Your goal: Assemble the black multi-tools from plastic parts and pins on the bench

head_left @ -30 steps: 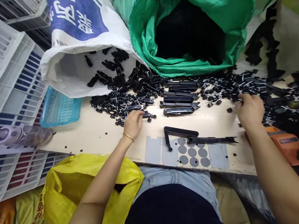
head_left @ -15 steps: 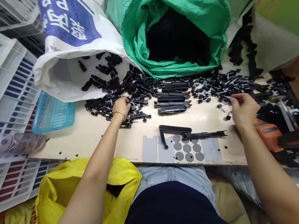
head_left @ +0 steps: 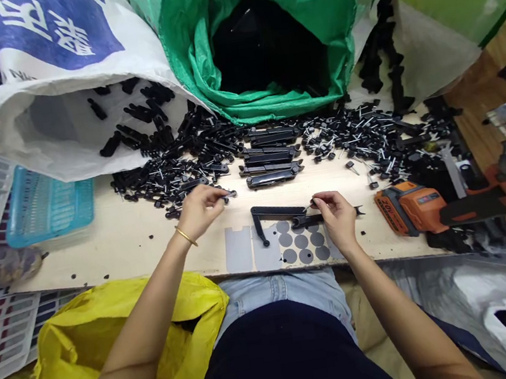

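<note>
from here i see my left hand (head_left: 202, 208) pinching one small black piece (head_left: 231, 193), my right hand (head_left: 336, 216) one pin (head_left: 308, 206). one jointed bar (head_left: 278, 210) lies on the worktop (head_left: 116, 233), long axis left to right, partly under the right hand, the nearer. beyond: at least four folded bars (head_left: 271, 178).

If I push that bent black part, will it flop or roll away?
The bent black part has straight, solid-looking lengths, so each would probably stay stiff. Its rounded corner looks like a joint, so it might fold there. It lies flat on the table, so it likely won't roll.
</note>
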### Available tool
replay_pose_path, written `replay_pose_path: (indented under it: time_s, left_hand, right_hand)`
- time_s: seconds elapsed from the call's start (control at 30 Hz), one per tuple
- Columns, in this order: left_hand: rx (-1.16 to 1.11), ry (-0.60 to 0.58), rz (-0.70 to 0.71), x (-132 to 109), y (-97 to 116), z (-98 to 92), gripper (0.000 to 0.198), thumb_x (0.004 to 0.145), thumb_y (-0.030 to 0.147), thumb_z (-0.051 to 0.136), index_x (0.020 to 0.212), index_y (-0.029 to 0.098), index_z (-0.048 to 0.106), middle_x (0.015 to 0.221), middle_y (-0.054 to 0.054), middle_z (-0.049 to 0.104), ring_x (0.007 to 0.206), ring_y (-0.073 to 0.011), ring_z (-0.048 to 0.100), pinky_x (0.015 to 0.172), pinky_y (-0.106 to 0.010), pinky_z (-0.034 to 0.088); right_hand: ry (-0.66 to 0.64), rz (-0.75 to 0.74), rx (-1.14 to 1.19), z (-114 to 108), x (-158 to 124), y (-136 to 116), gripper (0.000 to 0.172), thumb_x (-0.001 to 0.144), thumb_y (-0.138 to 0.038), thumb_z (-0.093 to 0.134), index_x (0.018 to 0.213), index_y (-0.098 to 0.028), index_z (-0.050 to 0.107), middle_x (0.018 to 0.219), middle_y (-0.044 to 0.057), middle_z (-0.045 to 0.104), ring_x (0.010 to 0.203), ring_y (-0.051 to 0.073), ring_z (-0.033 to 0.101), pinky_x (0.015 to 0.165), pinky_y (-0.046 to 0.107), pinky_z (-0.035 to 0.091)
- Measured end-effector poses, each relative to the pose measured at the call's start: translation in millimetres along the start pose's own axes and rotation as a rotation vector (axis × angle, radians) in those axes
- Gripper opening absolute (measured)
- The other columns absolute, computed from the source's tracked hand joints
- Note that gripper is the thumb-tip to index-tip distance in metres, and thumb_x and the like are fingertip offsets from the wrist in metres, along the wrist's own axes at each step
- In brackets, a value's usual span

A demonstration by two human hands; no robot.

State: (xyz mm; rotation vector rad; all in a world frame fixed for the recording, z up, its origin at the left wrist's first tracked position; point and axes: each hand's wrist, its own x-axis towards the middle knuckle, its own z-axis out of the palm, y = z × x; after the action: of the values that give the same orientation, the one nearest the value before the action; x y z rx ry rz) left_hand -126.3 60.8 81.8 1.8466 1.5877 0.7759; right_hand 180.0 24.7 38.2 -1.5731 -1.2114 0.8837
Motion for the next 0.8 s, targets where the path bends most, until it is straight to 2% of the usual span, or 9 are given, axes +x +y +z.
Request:
replay_pose_path:
  time_s: [0.07, 0.13, 0.2, 0.27, 0.37, 0.47, 0.53, 0.67, 0.8]
  left_hand:
    - [-0.035, -0.123, 0.033, -6, 13, 10.0, 0.021, 0.075, 0.023, 0.055, 0.089, 0.019, 0.069, 0.087, -0.003, 0.064, 0.071, -0.0109, 0.060, 0.067, -0.023, 0.051]
    - [-0.022, -0.196, 0.043, -8, 20, 18.9, 0.022, 0.075, 0.019, 0.053, 0.090, 0.019, 0.069, 0.085, -0.002, 0.066, 0.070, -0.0109, 0.060, 0.068, -0.022, 0.050]
    - [0.029, -0.221, 0.045, -6, 23, 25.6, 0.023, 0.074, 0.015, 0.053, 0.089, 0.018, 0.070, 0.081, -0.002, 0.066, 0.067, -0.0106, 0.059, 0.066, -0.022, 0.049]
    - [0.087, -0.230, 0.053, -2, 24, 29.6, 0.024, 0.073, 0.012, 0.053, 0.089, 0.017, 0.070, 0.079, -0.002, 0.066, 0.064, -0.0101, 0.058, 0.064, -0.022, 0.048]
    - [0.165, -0.254, 0.061, 3, 26, 31.5, 0.025, 0.073, 0.009, 0.053, 0.089, 0.016, 0.071, 0.077, -0.002, 0.065, 0.061, -0.0097, 0.056, 0.065, -0.022, 0.047]
    - [0.260, -0.286, 0.067, 6, 30, 30.7, 0.025, 0.073, 0.007, 0.053, 0.090, 0.014, 0.071, 0.077, -0.004, 0.064, 0.066, -0.0118, 0.058, 0.071, -0.024, 0.048]
    - [0.334, -0.326, 0.085, 7, 34, 30.2, 0.026, 0.074, 0.005, 0.053, 0.091, 0.013, 0.071, 0.080, -0.006, 0.064, 0.072, -0.0145, 0.060, 0.074, -0.026, 0.048]
    - [0.443, -0.437, 0.159, 8, 43, 32.5, 0.027, 0.076, 0.006, 0.049, 0.092, 0.013, 0.070, 0.086, -0.009, 0.062, 0.082, -0.0189, 0.061, 0.077, -0.029, 0.049]
    - [0.518, -0.492, 0.176, 7, 51, 38.3, 0.026, 0.078, 0.007, 0.046, 0.091, 0.013, 0.068, 0.090, -0.010, 0.061, 0.082, -0.0197, 0.062, 0.077, -0.031, 0.050]
  right_hand:
    - [0.009, -0.117, -0.107, 0, -2, -3, 0.017, 0.083, -0.032, 0.057, 0.090, -0.018, 0.061, 0.084, 0.005, 0.065, 0.075, 0.016, 0.065, 0.069, 0.032, 0.055]
    - [-0.016, -0.315, -0.255, 0, -4, -7, 0.012, 0.085, -0.028, 0.054, 0.091, -0.019, 0.060, 0.087, 0.006, 0.065, 0.080, 0.017, 0.064, 0.071, 0.032, 0.055]
    - [-0.085, -0.529, -0.398, 0, -6, -10, 0.009, 0.086, -0.022, 0.052, 0.091, -0.019, 0.059, 0.088, 0.006, 0.065, 0.084, 0.018, 0.062, 0.075, 0.032, 0.054]
    - [-0.169, -0.661, -0.498, 0, -8, -9, 0.010, 0.087, -0.019, 0.050, 0.093, -0.019, 0.059, 0.087, 0.007, 0.065, 0.084, 0.018, 0.062, 0.076, 0.032, 0.053]
    - [-0.204, -0.696, -0.580, 0, -12, -3, 0.013, 0.088, -0.017, 0.048, 0.094, -0.019, 0.059, 0.087, 0.007, 0.064, 0.082, 0.018, 0.061, 0.074, 0.031, 0.053]
    - [-0.159, -0.712, -0.652, -1, -18, 6, 0.016, 0.086, -0.017, 0.050, 0.099, -0.017, 0.060, 0.095, 0.009, 0.066, 0.094, 0.022, 0.059, 0.083, 0.036, 0.050]
    - [-0.167, -0.731, -0.679, -4, -23, 12, 0.025, 0.085, -0.016, 0.051, 0.109, -0.017, 0.059, 0.107, 0.009, 0.065, 0.104, 0.024, 0.055, 0.089, 0.041, 0.047]
    - [-0.248, -0.713, -0.652, -13, -30, 23, 0.045, 0.086, -0.013, 0.045, 0.131, -0.021, 0.047, 0.122, 0.010, 0.059, 0.109, 0.023, 0.052, 0.091, 0.042, 0.045]
    - [-0.277, -0.706, -0.657, -17, -32, 31, 0.055, 0.085, -0.012, 0.043, 0.138, -0.025, 0.037, 0.120, 0.010, 0.058, 0.107, 0.023, 0.053, 0.091, 0.045, 0.044]
